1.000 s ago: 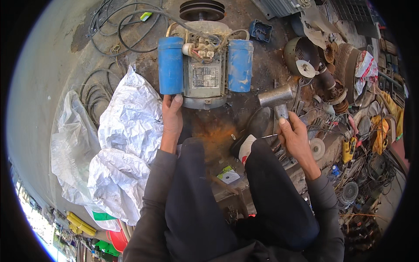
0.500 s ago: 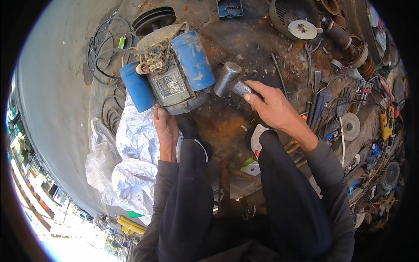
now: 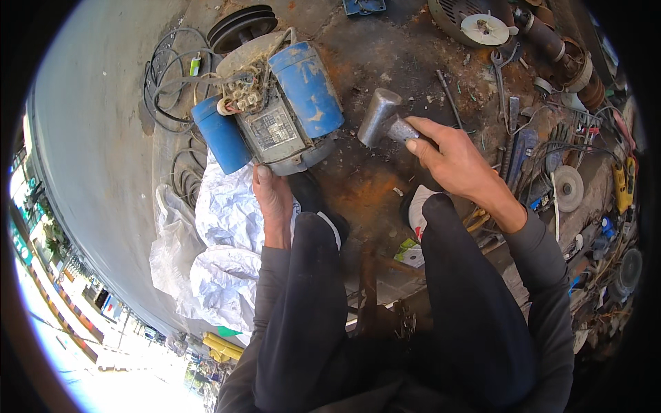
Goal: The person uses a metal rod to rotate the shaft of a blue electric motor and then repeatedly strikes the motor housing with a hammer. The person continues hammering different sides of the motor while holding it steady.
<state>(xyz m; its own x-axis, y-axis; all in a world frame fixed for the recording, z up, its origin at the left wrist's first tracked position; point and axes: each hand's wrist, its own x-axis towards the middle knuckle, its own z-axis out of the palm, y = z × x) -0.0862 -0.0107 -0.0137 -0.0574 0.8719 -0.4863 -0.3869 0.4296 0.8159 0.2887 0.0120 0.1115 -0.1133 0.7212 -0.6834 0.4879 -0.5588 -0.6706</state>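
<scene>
In front of me stands an electric motor (image 3: 272, 138) with two blue cylindrical covers, a bare wiring block on top and a black grooved pulley (image 3: 242, 29) at its far end. My left hand (image 3: 275, 203) grips the motor's near edge, thumb up against the rim; its other fingers are partly hidden. My right hand (image 3: 461, 162) is closed round the short handle of a steel hammer (image 3: 381, 117). The hammer's head hangs just right of the motor's right blue cover, apart from it.
Coiled black cable (image 3: 153, 89) lies left of the motor, above a crumpled white sack (image 3: 227, 275). At the right are a wrench (image 3: 500, 82), a metal rod (image 3: 451, 100), a slotted housing (image 3: 447, 24), a grinding disc (image 3: 568, 188) and yellow-handled pliers (image 3: 624, 186). My knees flank the near ground.
The hammer has moved slightly right, widening its gap from the motor. My left hand stays at the motor's near edge. The whole view has shifted a little.
</scene>
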